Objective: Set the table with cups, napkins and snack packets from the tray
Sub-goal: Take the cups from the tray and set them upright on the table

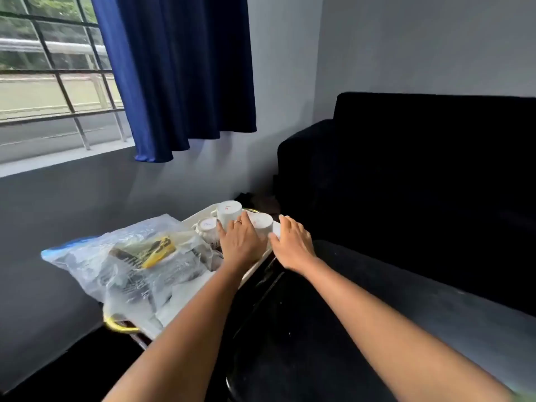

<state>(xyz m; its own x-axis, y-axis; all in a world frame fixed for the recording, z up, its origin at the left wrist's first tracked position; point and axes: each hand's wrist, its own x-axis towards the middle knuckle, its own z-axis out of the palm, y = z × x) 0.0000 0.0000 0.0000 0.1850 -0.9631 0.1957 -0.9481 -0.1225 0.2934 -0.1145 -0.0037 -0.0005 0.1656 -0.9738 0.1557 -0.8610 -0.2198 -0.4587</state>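
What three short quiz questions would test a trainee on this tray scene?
1. True or false: the white ceramic cups stand upside down on the white tray.
2. Which hand wears a ring: A the left hand, B the right hand?
3. What lies on the tray beside the cups, holding a yellow packet?

Key: 1 true. 2 A. 3 A clear plastic bag.
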